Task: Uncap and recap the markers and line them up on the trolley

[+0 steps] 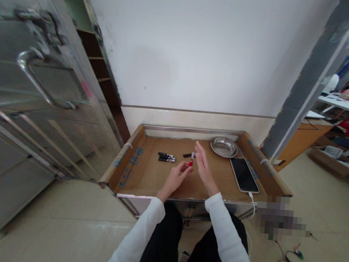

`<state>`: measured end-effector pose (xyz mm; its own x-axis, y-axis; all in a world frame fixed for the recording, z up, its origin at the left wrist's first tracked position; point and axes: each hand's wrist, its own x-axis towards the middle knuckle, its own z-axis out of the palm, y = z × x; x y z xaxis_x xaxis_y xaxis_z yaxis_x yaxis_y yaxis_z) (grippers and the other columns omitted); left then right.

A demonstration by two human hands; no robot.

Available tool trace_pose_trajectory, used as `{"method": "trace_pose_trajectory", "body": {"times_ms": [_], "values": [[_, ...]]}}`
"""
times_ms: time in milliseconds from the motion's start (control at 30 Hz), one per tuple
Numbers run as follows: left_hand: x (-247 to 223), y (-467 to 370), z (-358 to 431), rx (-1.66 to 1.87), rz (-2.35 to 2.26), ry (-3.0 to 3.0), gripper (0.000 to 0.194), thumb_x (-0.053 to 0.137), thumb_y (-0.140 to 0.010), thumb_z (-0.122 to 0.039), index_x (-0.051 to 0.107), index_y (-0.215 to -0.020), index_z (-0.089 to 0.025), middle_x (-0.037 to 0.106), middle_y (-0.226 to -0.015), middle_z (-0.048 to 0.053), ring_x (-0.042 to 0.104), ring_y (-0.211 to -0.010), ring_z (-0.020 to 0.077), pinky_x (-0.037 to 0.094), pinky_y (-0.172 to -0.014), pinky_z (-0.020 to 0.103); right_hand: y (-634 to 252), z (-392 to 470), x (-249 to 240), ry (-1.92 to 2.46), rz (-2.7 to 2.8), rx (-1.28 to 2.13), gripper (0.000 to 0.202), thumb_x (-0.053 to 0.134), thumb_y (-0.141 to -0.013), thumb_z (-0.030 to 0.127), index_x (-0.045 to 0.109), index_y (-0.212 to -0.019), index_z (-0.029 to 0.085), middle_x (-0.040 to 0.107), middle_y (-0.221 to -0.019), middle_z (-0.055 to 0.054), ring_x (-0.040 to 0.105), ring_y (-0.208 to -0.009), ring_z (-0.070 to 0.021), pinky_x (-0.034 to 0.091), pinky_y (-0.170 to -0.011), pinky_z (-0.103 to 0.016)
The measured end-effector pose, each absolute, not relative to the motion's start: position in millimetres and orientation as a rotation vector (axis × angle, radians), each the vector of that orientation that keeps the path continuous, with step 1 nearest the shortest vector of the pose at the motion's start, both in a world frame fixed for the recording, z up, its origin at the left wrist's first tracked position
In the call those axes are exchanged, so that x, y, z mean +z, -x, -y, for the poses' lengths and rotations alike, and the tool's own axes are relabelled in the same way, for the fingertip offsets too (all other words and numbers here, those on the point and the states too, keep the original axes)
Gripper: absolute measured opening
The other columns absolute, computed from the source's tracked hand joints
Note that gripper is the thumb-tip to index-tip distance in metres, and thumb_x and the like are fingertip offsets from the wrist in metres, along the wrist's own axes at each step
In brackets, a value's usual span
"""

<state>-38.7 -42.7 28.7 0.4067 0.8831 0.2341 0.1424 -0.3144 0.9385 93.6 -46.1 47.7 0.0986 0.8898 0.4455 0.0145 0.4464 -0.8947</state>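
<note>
Between the thumb and fingers of my left hand [179,174] is a small red marker [191,163], held nearly upright with its pale end at the top. My right hand [203,166] is just to the right of it, its fingers stretched out and pointing up; it grips nothing. Whether its fingers touch the marker I cannot tell. A black marker [187,155] lies on the cardboard behind the red one, partly hidden. To the left, several black markers [166,157] lie side by side in a small group.
The cardboard-lined tray table [145,181] has raised sides. A round metal dish [224,146] stands at its back right. In front of the dish lies a phone [244,175] with a white cable [253,204] plugged in. A metal door [44,83] is at the left.
</note>
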Motion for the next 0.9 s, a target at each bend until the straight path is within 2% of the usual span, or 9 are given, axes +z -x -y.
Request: {"method": "trace_pose_trajectory", "body": {"times_ms": [100,233,333,433,567,733,900], "values": [[23.7,47.6,42.7,1.062,-0.998,-1.79,0.03,0.049,-0.088,-0.043,0.061,-0.1,-0.018,0.069,-0.098,0.006,0.066,-0.09,0.0182,0.052,-0.081,0.031,-98.5,47.4,37.6,0.958,1.4,0.836,0.051,0.04,-0.09,0.057,0.049,-0.132,0.03,0.044,-0.143,-0.001,0.034,-0.136,-0.0159,0.022,-0.116,-0.037],[3.6,78.0,35.3,1.163,-1.304,-1.985,0.021,0.052,-0.087,-0.032,0.063,-0.098,-0.018,0.064,-0.097,0.007,0.062,-0.087,0.0181,0.051,-0.08,0.032,-108.7,46.1,11.4,1.055,1.318,0.763,0.048,0.038,-0.091,0.053,0.049,-0.132,0.028,0.047,-0.14,-0.004,0.042,-0.13,-0.0167,0.028,-0.113,-0.04],[-8.3,101.0,29.0,1.091,-1.55,-2.151,0.016,0.054,-0.086,-0.026,0.066,-0.094,-0.018,0.06,-0.092,0.008,0.058,-0.09,0.0218,0.049,-0.085,0.039,-116.8,43.7,-8.2,1.16,1.351,0.629,0.039,0.04,-0.092,0.046,0.061,-0.116,0.023,0.059,-0.125,-0.007,0.05,-0.121,-0.0185,0.032,-0.109,-0.042],[-9.2,110.7,21.9,0.997,-1.602,-2.297,0.016,0.055,-0.086,-0.024,0.065,-0.098,-0.019,0.058,-0.096,0.008,0.054,-0.094,0.023,0.047,-0.087,0.04,-121.4,41.5,-20.1,1.249,1.402,0.564,0.032,0.043,-0.09,0.038,0.064,-0.106,0.021,0.062,-0.116,-0.01,0.055,-0.112,-0.0197,0.041,-0.1,-0.04],[1.4,106.5,11.3,0.886,-1.647,-2.402,0.019,0.053,-0.086,-0.019,0.062,-0.102,-0.018,0.058,-0.102,0.009,0.052,-0.096,0.0236,0.044,-0.088,0.039,-122.6,40.7,-23.8,1.285,1.472,0.493,0.028,0.041,-0.088,0.029,0.066,-0.098,0.021,0.063,-0.107,-0.008,0.056,-0.106,-0.0191,0.041,-0.099,-0.039],[12.9,105.5,5.4,0.692,-1.817,-2.459,0.02,0.055,-0.085,-0.022,0.061,-0.104,-0.02,0.059,-0.104,0.01,0.051,-0.099,0.0279,0.042,-0.084,0.04,-123.3,41.5,-23.6,1.304,1.508,0.458,0.028,0.04,-0.088,0.024,0.066,-0.097,0.022,0.063,-0.104,-0.007,0.057,-0.102,-0.0187,0.042,-0.097,-0.038],[16.4,115.0,2.8,0.69,-1.793,-2.471,0.024,0.051,-0.088,-0.032,0.059,-0.107,-0.02,0.058,-0.11,0.01,0.052,-0.099,0.0265,0.041,-0.083,0.038,-121.5,42.0,-24.6,1.325,1.539,0.419,0.027,0.04,-0.087,0.022,0.066,-0.095,0.022,0.063,-0.101,-0.007,0.057,-0.1,-0.0192,0.042,-0.095,-0.038]]}}
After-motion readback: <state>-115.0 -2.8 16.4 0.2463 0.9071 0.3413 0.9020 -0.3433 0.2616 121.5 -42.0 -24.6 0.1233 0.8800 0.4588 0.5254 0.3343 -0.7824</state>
